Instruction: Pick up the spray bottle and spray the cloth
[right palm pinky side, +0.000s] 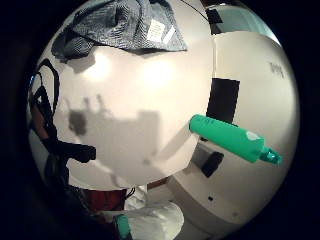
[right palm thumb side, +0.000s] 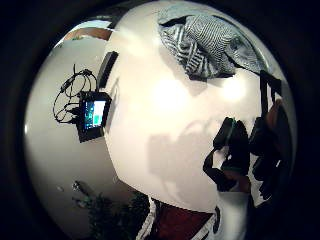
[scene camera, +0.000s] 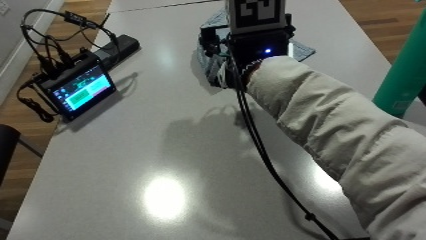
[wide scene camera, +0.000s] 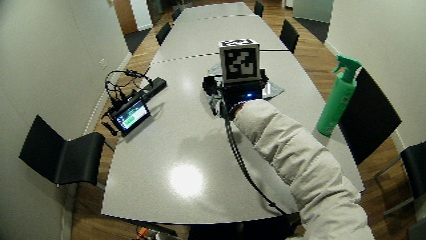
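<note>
Currently the gloved right hand (scene camera: 234, 60) is hovering empty, fingers loosely spread, by the cloth (right palm pinky side: 125, 25), while the upright spray bottle (wide scene camera: 337, 97) is standing well apart toward the tabletop's (scene camera: 160, 150) right edge

Bare table (scene camera: 166, 150) lies open between right hand (scene camera: 229, 55) and spray bottle (wide scene camera: 337, 97) at the right edge. Cloth (right palm thumb side: 210, 45) bunched under and beyond the hand. Screen (scene camera: 78, 90) with cables sits well apart, left edge.
</note>
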